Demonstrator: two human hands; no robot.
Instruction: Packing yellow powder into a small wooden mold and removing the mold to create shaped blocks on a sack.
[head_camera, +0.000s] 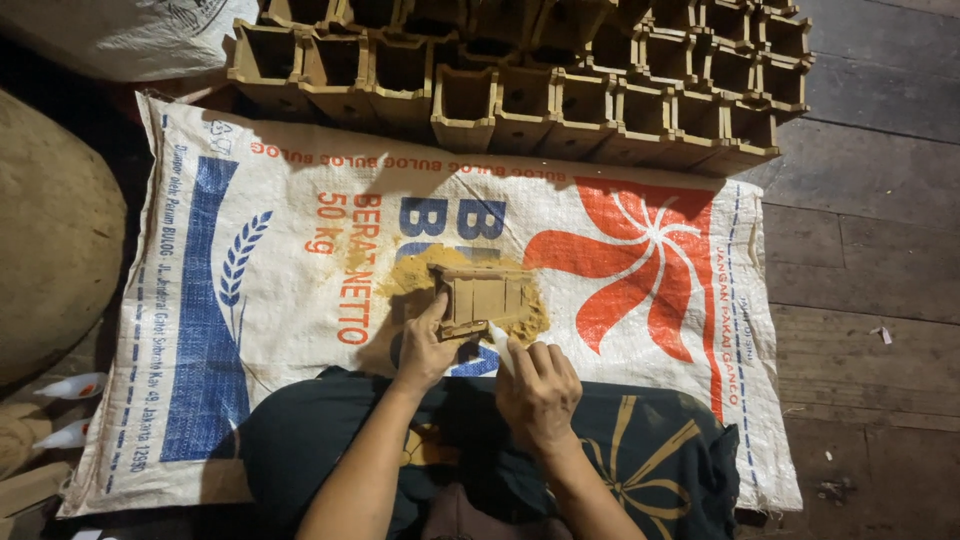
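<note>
Head view: woven sack (300, 330) spread on dark plank floor (870, 270).

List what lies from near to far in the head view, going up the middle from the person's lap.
Dark patterned cloth on the lap → right hand holding a white tool → left hand steadying a small wooden box → sawdust pile → printed woven sack → rows of wooden boxes.

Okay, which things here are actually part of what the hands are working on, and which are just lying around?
In use:
left hand steadying the small wooden box
right hand holding a white glue bottle at its edge
sawdust under it
woven sack as mat

Lying about:
stacked wooden boxes
two spare white bottles
burlap bag
</note>
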